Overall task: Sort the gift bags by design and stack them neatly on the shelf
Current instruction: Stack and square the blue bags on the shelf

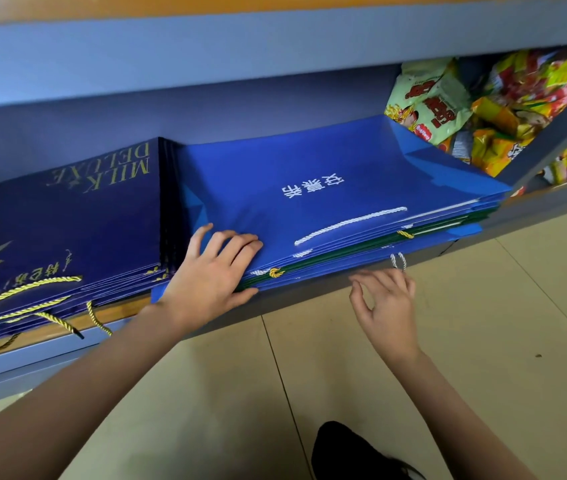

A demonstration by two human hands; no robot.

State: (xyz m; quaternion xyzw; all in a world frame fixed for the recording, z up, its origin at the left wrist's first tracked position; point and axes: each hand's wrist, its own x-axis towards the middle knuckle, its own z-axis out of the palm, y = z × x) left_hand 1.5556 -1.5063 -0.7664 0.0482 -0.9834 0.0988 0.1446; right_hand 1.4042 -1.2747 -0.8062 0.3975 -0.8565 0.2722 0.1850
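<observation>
Shelf [275, 299] holds the bright blue bag stack [327, 188] with the left hand [212, 271] flat on its near corner, fingers [240, 244] straight, right hand [387, 299] loose and empty just below the edge, so probably best to pin the top while squaring stray green layers.

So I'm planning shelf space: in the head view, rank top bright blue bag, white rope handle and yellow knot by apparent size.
Largest to smallest:
1. bright blue bag
2. white rope handle
3. yellow knot
</observation>
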